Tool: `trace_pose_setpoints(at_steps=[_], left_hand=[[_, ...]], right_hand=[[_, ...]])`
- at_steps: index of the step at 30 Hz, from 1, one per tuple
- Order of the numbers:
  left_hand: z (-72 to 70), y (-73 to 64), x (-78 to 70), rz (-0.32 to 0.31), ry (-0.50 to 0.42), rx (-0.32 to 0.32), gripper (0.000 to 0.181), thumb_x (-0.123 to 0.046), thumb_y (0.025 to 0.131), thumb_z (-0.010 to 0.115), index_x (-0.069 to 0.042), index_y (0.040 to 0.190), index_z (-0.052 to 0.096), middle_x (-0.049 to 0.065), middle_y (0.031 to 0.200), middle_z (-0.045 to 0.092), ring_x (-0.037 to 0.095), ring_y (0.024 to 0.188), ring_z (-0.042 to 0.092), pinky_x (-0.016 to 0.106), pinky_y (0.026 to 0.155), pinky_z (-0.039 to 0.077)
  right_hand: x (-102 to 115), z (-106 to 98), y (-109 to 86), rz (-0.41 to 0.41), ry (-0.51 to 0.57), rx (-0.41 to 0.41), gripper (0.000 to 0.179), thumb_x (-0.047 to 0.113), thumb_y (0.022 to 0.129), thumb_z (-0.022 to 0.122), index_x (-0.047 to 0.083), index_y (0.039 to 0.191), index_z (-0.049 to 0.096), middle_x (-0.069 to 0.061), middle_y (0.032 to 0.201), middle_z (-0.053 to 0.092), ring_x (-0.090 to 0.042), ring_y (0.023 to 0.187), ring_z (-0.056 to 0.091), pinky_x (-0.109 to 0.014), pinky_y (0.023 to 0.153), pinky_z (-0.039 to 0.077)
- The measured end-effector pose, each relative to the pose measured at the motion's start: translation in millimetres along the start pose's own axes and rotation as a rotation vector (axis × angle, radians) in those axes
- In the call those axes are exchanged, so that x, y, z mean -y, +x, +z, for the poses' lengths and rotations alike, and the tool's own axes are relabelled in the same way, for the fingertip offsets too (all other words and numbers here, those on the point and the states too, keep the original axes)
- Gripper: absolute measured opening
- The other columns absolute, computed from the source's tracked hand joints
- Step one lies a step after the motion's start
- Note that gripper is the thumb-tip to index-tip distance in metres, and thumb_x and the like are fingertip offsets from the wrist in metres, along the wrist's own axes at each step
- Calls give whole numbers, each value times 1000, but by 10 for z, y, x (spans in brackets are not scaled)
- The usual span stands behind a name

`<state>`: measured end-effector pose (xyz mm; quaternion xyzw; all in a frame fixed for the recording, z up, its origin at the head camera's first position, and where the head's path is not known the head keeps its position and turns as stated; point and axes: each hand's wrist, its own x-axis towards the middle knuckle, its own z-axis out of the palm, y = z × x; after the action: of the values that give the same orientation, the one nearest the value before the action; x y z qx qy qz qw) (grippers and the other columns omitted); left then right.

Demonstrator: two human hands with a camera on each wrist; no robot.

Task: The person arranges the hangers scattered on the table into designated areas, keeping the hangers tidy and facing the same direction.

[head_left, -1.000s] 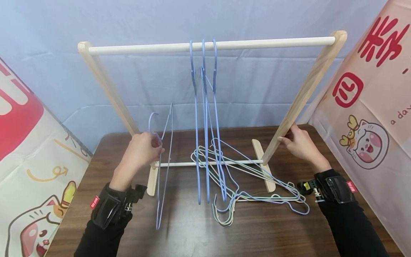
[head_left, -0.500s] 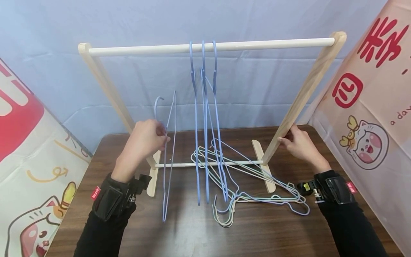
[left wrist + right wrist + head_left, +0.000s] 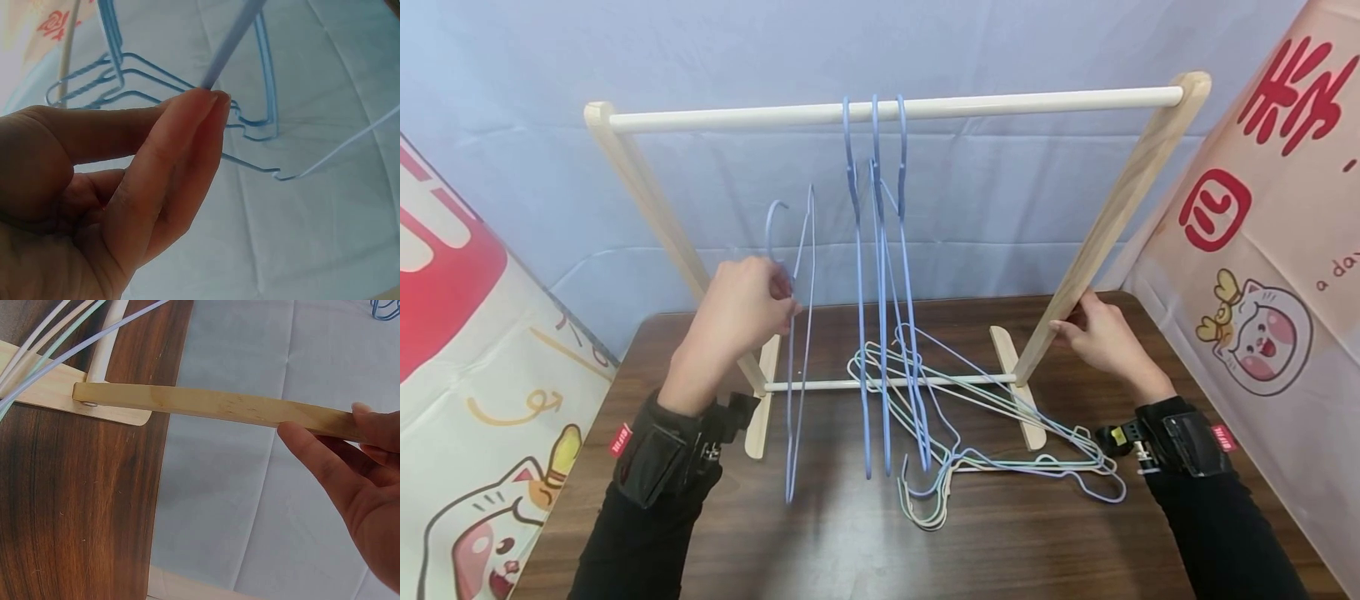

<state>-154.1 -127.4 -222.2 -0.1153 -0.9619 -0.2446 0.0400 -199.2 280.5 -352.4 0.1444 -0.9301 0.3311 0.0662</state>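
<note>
My left hand (image 3: 747, 307) pinches a light purple wire hanger (image 3: 232, 47) between thumb and fingertips, just below its hook. The hanger is upright and edge-on, lower than the rack's white top rod (image 3: 730, 117) and apart from it. Three blue hangers (image 3: 902, 158) hang by their hooks near the rod's middle. Over on the right, my right hand (image 3: 1101, 333) holds the rack's wooden upright (image 3: 219, 405) low down, thumb on one side and fingers on the other. Part of the pinched wire is hidden behind my left fingers.
Several loose hangers, purple, green and cream, lie in a tangled pile (image 3: 931, 523) on the brown table (image 3: 850, 558), partly across the rack's lower rod (image 3: 827, 385). The left upright (image 3: 647, 192) stands behind my left hand. A pale cloth (image 3: 1000, 208) hangs behind the rack.
My left hand has risen and moved slightly right, carrying the purple hanger up toward the top rod. My right hand stays on the upright, and the hanging hangers have not moved.
</note>
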Motion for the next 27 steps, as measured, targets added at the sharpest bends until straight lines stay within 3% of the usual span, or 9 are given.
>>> trace_pose_setpoints(at_steps=[21, 27], left_hand=[[-226, 74, -389, 41, 19, -39, 7, -6, 83, 62, 1, 83, 65, 10, 80, 68, 23, 73, 64, 33, 67, 48], [-255, 115, -440, 28, 26, -37, 8, -8, 83, 62, 0, 84, 63, 8, 79, 69, 19, 67, 64, 34, 67, 47]], right_hand=[[-6, 4, 0, 2, 12, -6, 35, 2, 89, 56, -8, 117, 38, -25, 86, 56, -41, 78, 61, -34, 58, 51], [2, 1, 0, 3, 10, -4, 36, 2, 89, 56, -8, 118, 37, -25, 86, 56, -41, 78, 61, -35, 59, 51]])
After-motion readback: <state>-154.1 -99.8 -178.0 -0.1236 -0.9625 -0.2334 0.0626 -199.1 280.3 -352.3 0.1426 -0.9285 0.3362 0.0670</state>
